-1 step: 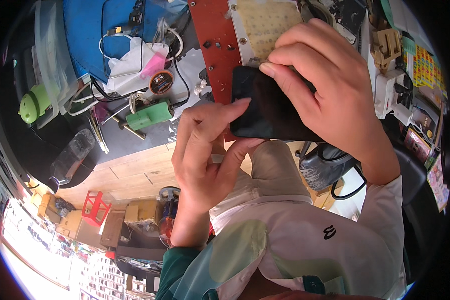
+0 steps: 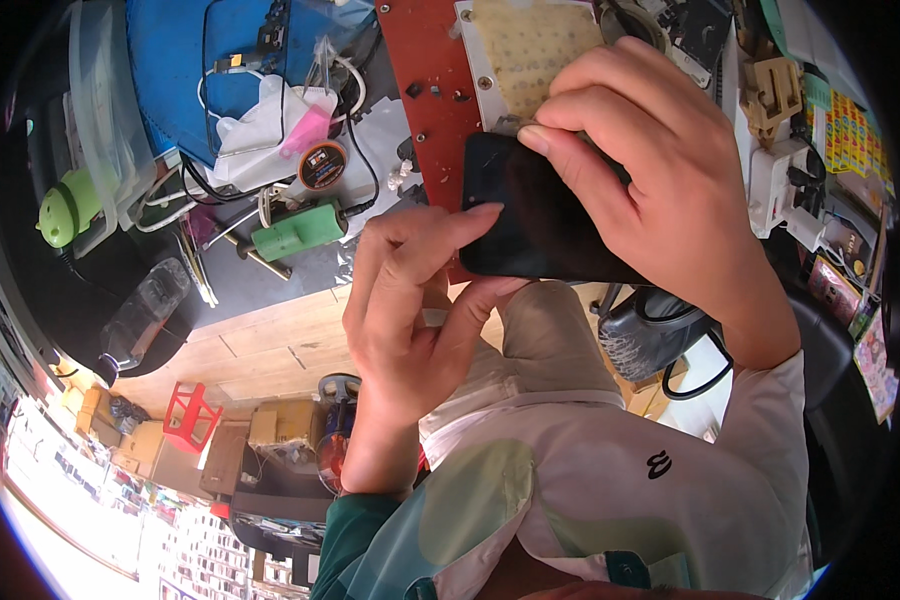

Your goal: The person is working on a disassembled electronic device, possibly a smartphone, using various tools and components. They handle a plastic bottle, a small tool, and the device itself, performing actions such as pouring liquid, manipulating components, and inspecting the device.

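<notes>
A smartphone (image 2: 545, 215) with a dark glossy face is held sideways over the front edge of the red work plate (image 2: 435, 130). My left hand (image 2: 405, 310) grips its left end, one fingertip on the face and another digit at the near edge. From the right, my right hand (image 2: 660, 170) closes over the phone, its thumb and fingertips pinched together at the far edge. Whether those fingertips also hold something small cannot be made out. The right end of the phone is hidden beneath my right hand.
Beyond the phone lies a yellowish dotted pad (image 2: 535, 50) in a screwed metal frame. At the left are a green cylindrical tool (image 2: 300, 230) with a black cable, a round tin (image 2: 322, 165), a blue mat (image 2: 170, 70) and a clear plastic bottle (image 2: 145, 313). White plugs (image 2: 775, 185) crowd the right.
</notes>
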`<move>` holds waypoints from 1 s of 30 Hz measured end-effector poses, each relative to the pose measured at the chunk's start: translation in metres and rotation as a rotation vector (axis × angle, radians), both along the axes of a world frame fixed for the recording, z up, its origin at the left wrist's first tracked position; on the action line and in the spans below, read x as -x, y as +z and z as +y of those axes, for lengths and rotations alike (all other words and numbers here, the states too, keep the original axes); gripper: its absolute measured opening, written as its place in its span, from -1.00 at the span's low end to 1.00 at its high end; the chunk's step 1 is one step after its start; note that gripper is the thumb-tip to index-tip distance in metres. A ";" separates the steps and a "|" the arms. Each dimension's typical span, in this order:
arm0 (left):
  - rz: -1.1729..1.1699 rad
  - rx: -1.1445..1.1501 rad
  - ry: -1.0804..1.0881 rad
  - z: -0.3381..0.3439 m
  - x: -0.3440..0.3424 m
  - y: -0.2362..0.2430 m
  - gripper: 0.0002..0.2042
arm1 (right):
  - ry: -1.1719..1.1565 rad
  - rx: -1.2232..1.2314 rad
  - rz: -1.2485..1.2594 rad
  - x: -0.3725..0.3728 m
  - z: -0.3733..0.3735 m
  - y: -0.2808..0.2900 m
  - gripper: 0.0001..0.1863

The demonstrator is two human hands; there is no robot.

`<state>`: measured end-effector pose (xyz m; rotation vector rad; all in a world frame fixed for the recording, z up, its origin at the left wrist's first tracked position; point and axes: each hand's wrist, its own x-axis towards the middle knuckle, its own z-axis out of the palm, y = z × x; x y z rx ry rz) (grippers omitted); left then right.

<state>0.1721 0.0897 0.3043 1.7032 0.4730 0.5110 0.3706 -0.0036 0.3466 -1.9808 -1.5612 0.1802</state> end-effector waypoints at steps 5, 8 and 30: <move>-0.021 0.016 0.019 0.000 -0.001 -0.002 -0.51 | 0.002 0.006 0.022 -0.002 0.001 0.000 -0.84; -0.014 0.009 0.007 0.001 -0.001 -0.005 -0.49 | 0.004 -0.002 0.027 -0.004 0.002 -0.001 -0.84; -0.231 0.075 -0.207 0.034 -0.019 -0.034 -0.06 | 0.033 -0.007 -0.048 -0.004 0.002 0.002 -0.82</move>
